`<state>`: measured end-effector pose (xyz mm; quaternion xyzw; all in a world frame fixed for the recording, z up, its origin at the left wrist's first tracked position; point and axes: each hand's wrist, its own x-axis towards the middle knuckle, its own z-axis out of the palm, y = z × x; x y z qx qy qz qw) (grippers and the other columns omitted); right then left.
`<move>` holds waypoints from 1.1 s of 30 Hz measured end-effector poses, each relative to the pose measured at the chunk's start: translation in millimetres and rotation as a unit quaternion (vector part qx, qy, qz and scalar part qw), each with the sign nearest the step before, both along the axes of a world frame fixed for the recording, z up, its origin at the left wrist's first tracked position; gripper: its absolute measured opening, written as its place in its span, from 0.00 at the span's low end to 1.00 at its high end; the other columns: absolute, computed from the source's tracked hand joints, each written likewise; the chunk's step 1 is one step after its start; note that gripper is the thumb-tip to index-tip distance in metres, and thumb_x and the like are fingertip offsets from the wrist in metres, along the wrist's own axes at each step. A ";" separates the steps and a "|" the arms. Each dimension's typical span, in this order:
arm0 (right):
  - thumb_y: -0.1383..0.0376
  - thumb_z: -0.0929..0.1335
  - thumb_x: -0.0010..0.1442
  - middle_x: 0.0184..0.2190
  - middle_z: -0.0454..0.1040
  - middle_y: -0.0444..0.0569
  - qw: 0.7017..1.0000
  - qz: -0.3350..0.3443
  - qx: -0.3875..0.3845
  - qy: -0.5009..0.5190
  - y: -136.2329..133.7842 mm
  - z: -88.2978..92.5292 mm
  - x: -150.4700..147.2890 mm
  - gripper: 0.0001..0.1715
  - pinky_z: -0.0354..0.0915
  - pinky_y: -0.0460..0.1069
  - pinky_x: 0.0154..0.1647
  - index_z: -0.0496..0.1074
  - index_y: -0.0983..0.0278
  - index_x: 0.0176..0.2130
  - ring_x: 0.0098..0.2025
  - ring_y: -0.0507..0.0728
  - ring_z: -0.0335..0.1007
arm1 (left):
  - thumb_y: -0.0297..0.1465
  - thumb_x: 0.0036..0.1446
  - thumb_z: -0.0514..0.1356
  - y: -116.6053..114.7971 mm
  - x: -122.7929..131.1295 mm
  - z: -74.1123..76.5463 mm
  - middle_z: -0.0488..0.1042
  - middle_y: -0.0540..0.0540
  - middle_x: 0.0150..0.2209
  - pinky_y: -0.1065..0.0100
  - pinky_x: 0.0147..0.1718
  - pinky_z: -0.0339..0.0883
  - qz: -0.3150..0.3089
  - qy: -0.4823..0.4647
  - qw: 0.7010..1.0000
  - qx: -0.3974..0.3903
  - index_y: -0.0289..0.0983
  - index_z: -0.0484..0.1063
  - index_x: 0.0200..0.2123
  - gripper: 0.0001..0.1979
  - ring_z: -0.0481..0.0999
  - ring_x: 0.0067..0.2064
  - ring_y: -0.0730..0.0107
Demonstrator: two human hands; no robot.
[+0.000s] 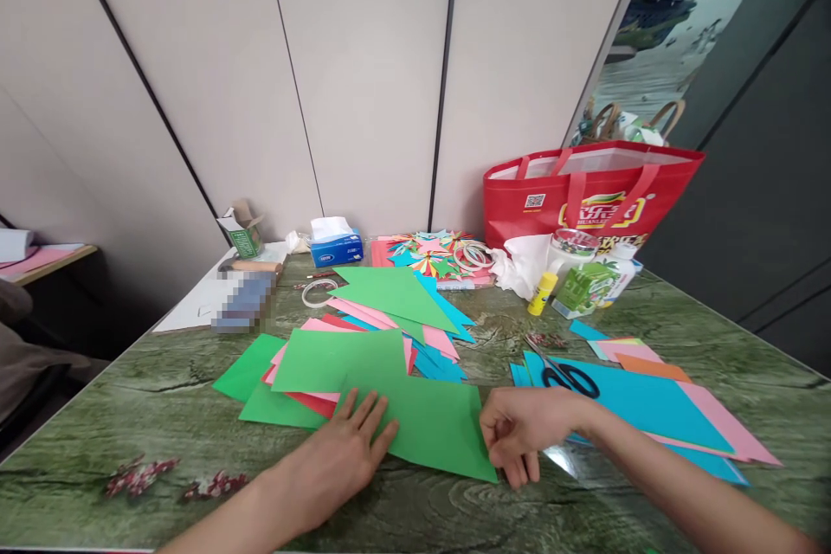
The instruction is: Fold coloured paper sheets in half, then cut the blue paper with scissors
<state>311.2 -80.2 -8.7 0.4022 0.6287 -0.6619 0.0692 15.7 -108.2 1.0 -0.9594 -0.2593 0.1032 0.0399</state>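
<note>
Spreading flat, your left hand [349,448] pins a green paper sheet [434,415]. Your right hand [514,433] pinches its edge; tugging risks creases.

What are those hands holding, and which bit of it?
The right hand seems to pinch the front green sheet by its right edge; the left hand lies flat, gripping nothing.

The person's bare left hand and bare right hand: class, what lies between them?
In the head view, a flat green paper sheet lies between the left hand and the right hand.
</note>
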 end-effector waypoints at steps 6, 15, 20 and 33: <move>0.54 0.65 0.52 0.22 0.74 0.46 0.963 -0.190 0.187 0.045 41.0 8.7 12.2 0.16 0.66 0.44 0.23 0.68 0.65 0.29 0.22 0.50 0.69 | 0.17 0.53 0.48 12.0 -6.7 42.1 0.59 0.31 0.57 0.48 0.57 0.44 -0.100 -0.060 0.986 0.118 0.29 0.58 0.57 0.26 0.54 0.60 0.50; 0.66 0.70 0.44 0.34 0.75 0.49 0.810 -0.355 0.462 -0.073 90.8 -25.9 -10.5 0.13 0.63 0.49 0.34 0.70 0.63 0.34 0.31 0.55 0.70 | 0.11 0.38 0.46 51.2 -81.3 15.8 0.57 0.45 0.60 0.40 0.57 0.31 0.060 -0.114 0.992 0.017 0.44 0.59 0.56 0.41 0.48 0.62 0.57; 0.68 0.72 0.39 0.35 0.73 0.51 0.798 -0.409 0.440 -0.046 99.9 -42.2 -20.6 0.21 0.63 0.51 0.33 0.70 0.65 0.37 0.26 0.54 0.69 | 0.17 0.48 0.48 56.3 -77.0 5.1 0.67 0.46 0.54 0.48 0.58 0.46 0.153 -0.303 0.940 -0.045 0.44 0.68 0.50 0.28 0.60 0.58 0.59; 0.55 0.73 0.41 0.28 0.77 0.47 0.799 -0.464 0.271 0.270 76.6 -27.2 -33.4 0.21 0.67 0.50 0.35 0.73 0.65 0.32 0.30 0.55 0.73 | 0.24 0.49 0.61 88.7 28.0 13.7 0.74 0.33 0.44 0.59 0.50 0.65 0.397 -0.675 0.383 -0.490 0.28 0.68 0.42 0.15 0.73 0.47 0.55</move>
